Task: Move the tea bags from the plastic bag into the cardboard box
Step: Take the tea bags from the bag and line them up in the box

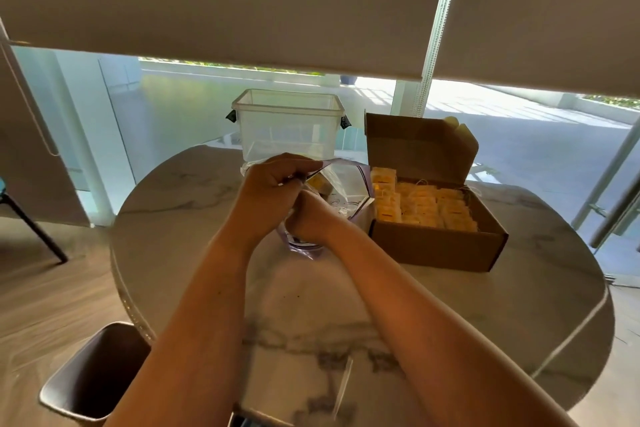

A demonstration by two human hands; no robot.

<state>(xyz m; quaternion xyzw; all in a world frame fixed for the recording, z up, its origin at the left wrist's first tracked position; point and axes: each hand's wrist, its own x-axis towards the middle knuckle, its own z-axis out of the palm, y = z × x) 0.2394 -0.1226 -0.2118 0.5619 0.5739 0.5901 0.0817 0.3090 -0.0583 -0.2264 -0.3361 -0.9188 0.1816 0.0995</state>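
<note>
Left hand: the left hand (268, 192) is raised above the round, grey-veined white marble table (346, 305); its fingers curl over and grip the upper rim of the clear plastic zip bag (341, 184), holding the mouth open.
Right hand: the right hand (310, 218) sits just below and to the right of the left one, touching it; it reaches down into the bag mouth, fingers hidden by the plastic and by the left hand, so whether it pinches anything cannot be told.
Plastic bag: transparent with a purple-tinted zip edge, held up between both hands near the table centre; its lower corner hangs just above or on the tabletop, which of the two cannot be told.
Tea bags in the plastic bag: a yellow-tagged tea bag (317, 181) shows through the film near the top.
Cardboard box: the brown corrugated cardboard box (436, 248) stands on the table just right of the bag, lid flap upright at the back.
Tea bags in the box: rows of pale tea bags with yellow tags (422, 206) fill it, packed upright.
Container: a clear, lidless, square plastic storage container (289, 125) with dark side clips stands behind the hands at the far table edge.
Seating: a dark brown chair (93, 371) stands at the lower left beside the table.
</note>
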